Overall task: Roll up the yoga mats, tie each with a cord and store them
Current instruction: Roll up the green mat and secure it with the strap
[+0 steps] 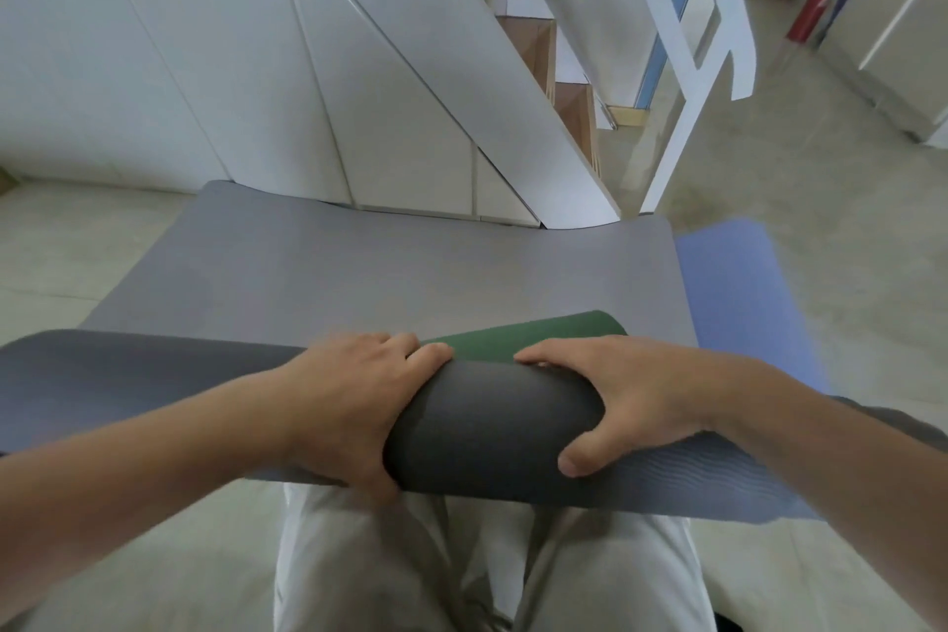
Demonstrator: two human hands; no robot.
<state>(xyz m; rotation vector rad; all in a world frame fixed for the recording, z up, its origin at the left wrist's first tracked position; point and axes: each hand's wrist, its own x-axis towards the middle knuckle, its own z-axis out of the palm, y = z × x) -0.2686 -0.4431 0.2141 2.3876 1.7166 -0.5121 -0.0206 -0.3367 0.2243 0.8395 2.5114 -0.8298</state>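
A grey yoga mat [390, 267] lies flat on the floor, its near end rolled into a thick dark roll [492, 431] across the bottom of the view. My left hand [343, 400] grips the roll left of centre, fingers over the top and thumb underneath. My right hand [626, 395] grips it right of centre in the same way. A green mat corner [533, 339] shows just beyond the roll between my hands. A blue-purple mat [738, 287] lies flat to the right of the grey one. No cord is in view.
A white staircase [410, 82] with wooden steps rises right behind the far end of the grey mat, with a white railing [687, 67] on its right. A red fire extinguisher [815, 5] stands by the far right wall. My legs in pale trousers [461, 565] are below the roll.
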